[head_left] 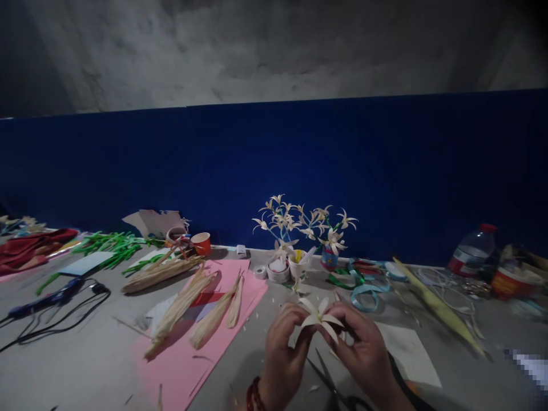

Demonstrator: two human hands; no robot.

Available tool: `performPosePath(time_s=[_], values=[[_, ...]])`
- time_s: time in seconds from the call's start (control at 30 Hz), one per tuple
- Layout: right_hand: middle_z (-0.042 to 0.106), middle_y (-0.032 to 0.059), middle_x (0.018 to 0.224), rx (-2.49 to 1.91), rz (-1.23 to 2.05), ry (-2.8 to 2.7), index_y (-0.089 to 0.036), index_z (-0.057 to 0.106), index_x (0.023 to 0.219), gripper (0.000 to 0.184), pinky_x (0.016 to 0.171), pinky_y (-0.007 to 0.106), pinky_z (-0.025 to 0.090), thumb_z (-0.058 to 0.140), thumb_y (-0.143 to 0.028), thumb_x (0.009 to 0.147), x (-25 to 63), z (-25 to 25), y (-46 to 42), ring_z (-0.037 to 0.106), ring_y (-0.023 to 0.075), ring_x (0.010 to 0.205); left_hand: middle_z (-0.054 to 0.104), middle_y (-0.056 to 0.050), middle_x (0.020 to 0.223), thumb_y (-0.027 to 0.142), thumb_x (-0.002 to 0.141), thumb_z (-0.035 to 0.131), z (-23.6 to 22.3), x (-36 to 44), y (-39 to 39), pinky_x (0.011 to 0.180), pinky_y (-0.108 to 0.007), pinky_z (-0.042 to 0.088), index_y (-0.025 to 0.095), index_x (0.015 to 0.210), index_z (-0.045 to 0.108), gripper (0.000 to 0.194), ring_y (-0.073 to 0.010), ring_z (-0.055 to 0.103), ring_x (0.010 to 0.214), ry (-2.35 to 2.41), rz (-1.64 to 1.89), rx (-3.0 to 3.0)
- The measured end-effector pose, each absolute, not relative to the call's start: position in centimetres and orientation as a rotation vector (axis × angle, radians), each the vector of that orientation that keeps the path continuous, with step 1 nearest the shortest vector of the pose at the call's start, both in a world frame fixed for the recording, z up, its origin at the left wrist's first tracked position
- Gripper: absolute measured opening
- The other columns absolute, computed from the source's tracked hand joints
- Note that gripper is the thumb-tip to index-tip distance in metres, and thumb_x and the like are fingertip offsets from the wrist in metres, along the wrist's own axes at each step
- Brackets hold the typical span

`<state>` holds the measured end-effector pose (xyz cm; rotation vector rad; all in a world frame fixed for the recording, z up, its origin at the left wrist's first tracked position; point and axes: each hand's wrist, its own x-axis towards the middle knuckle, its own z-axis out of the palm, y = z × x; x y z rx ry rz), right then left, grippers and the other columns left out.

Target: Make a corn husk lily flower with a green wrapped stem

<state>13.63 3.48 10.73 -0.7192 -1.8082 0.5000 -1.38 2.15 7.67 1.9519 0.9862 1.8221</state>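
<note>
Both my hands meet low in the middle of the view, pinched on one small white petalled flower (pixel 319 317) made of dried leaf strips. My left hand (pixel 283 348) grips it from the left, fingers curled. From the right, my right hand (pixel 363 348) holds its petals with thumb and fingers closed. Black scissors (pixel 331 382) lie on the table under my hands. Behind them a cluster of finished white flowers (pixel 299 222) stands in small cups (pixel 297 265).
Dried husk bundles (pixel 184 302) lie on a pink sheet (pixel 180 365) at left. Green stems (pixel 113 245), a glue gun with black cable (pixel 51 299), an orange cup (pixel 201 242), blue and green ribbon (pixel 363 282), a long husk (pixel 436 308) and a plastic bottle (pixel 473 251) crowd the grey table before a blue wall.
</note>
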Motion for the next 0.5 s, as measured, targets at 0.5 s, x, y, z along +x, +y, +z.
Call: performPosePath(time_s=[0.5], values=[[0.059,-0.001,0.068,-0.645,0.454,-1.856,-0.022,0.06,0.075,0.013,0.055,0.024,0.044,0.06,-0.025,0.088,13.82,11.26,3.54,0.056,0.0146,0.06,0.062,-0.002,0.076,0.013,0.088,0.057,7.49,-1.87,2.02,0.07,-0.027,0.043,0.02,0.079,0.059,0.012,-0.0169,0.056,0.073,0.846,1.804,1.874]])
